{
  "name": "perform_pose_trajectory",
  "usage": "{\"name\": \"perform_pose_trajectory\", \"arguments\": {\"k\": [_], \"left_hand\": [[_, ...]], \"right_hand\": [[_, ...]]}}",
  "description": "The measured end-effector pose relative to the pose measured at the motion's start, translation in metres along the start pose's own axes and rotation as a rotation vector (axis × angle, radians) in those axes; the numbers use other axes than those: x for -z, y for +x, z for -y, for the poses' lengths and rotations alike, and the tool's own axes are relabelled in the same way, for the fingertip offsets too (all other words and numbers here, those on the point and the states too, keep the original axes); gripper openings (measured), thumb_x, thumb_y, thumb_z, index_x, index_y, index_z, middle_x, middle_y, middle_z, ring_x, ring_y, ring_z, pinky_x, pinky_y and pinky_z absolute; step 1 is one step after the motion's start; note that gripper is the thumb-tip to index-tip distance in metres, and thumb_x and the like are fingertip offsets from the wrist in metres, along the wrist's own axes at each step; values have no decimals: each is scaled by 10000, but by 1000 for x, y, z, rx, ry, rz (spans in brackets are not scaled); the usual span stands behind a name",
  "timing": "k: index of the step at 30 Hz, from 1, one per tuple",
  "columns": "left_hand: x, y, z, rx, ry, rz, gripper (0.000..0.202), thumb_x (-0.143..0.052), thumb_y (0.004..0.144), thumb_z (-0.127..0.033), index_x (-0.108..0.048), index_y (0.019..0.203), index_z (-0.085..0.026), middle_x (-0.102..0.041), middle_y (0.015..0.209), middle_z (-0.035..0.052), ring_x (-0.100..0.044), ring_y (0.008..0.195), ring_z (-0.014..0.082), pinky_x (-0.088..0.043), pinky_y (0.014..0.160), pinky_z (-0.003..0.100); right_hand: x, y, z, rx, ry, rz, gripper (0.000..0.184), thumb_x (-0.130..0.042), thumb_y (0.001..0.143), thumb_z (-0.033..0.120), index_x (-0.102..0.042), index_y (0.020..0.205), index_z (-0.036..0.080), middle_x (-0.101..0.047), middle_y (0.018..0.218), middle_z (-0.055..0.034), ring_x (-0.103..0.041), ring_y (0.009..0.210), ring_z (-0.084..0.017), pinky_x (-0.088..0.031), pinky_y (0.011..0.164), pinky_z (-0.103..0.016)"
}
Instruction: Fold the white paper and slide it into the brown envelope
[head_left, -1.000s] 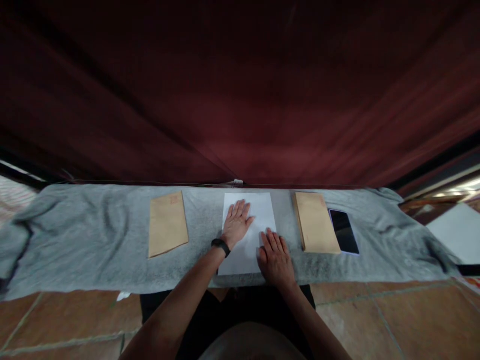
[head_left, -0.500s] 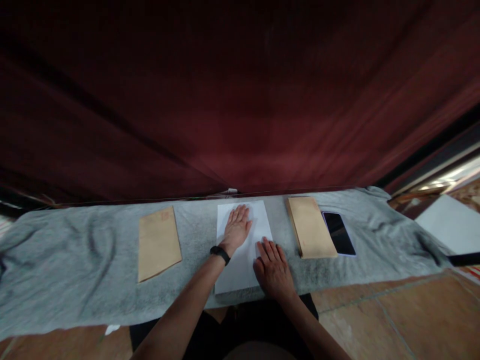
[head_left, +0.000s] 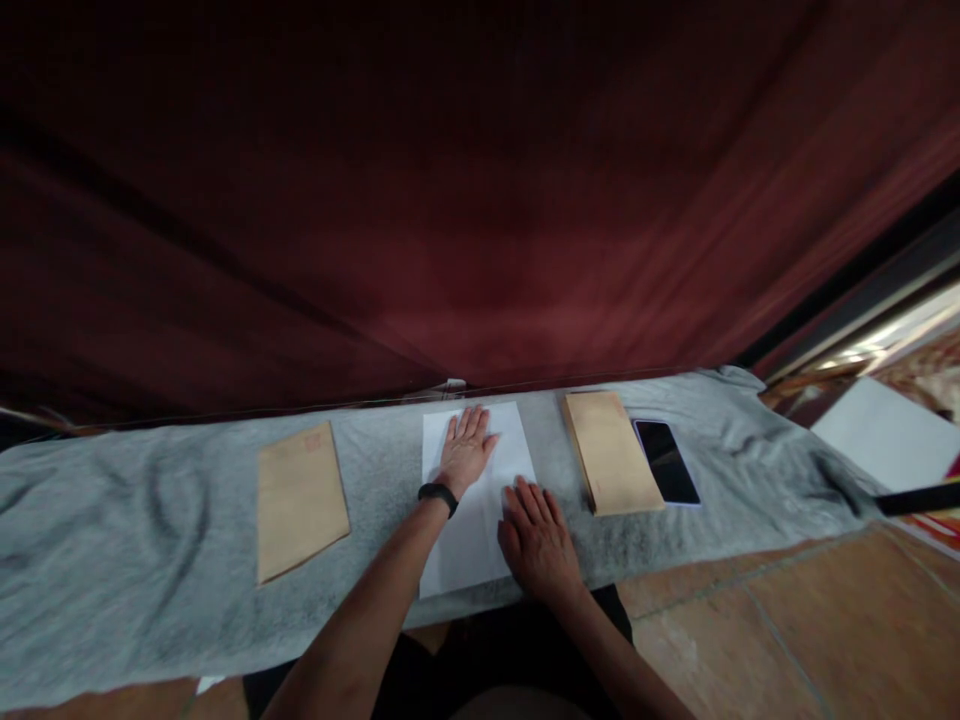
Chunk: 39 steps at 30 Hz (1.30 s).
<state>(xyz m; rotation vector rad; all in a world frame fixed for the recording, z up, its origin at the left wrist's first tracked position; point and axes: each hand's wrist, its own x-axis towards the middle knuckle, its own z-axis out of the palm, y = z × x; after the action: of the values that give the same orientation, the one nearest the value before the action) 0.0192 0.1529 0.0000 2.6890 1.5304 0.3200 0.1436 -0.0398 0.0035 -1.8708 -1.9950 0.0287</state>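
A white sheet of paper (head_left: 472, 540) lies on a grey cloth (head_left: 150, 540) spread over the floor. My left hand (head_left: 465, 450), with a black band on the wrist, rests flat on the sheet's far half, fingers stretched out. My right hand (head_left: 534, 532) lies flat on the sheet's near right edge, fingers spread. Neither hand holds anything.
A single brown envelope (head_left: 298, 498) lies left of the sheet. A stack of brown envelopes (head_left: 609, 465) lies to the right, with a dark phone (head_left: 666, 462) beside it. A dark red curtain (head_left: 480, 200) hangs behind. Tiled floor (head_left: 787, 630) and a white board (head_left: 877, 435) show at right.
Both hands stay flat on the sheet. The left hand has slid slightly toward the sheet's far edge. The view has swung a little to the right and tilted.
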Motion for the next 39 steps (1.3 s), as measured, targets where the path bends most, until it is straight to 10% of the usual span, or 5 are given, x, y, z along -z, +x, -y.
{"name": "perform_pose_trajectory", "arguments": {"k": [10, 19, 39], "left_hand": [[24, -120, -24, -138, 1, -10, 522, -378, 1049, -398, -416, 1530, -200, -368, 1620, 83, -275, 1527, 254, -220, 1259, 509], [49, -193, -1, -208, 0, 24, 521, -419, 1041, -423, -420, 1529, -242, -370, 1620, 61, -336, 1502, 251, -276, 1236, 482], [36, -262, 29, -246, -12, 20, 494, -401, 960, -62, -555, 1405, -211, -561, 1484, 93, -510, 1391, 214, -494, 1102, 379]], "right_hand": [[-3, -2, -1, 2, -7, -12, 513, -474, 1002, 301, -481, 1502, 190, -444, 1574, -103, -447, 1431, -273, -281, 1218, -481], [-5, -5, -8, 49, -5, 3, 518, -446, 1017, 315, -457, 1517, 180, -431, 1583, -101, -419, 1449, -281, -285, 1213, -495], [18, -59, -30, 257, -23, 48, 555, -430, 1053, 302, -314, 1585, 195, -410, 1594, -100, -408, 1464, -247, -290, 1242, -483]]}}
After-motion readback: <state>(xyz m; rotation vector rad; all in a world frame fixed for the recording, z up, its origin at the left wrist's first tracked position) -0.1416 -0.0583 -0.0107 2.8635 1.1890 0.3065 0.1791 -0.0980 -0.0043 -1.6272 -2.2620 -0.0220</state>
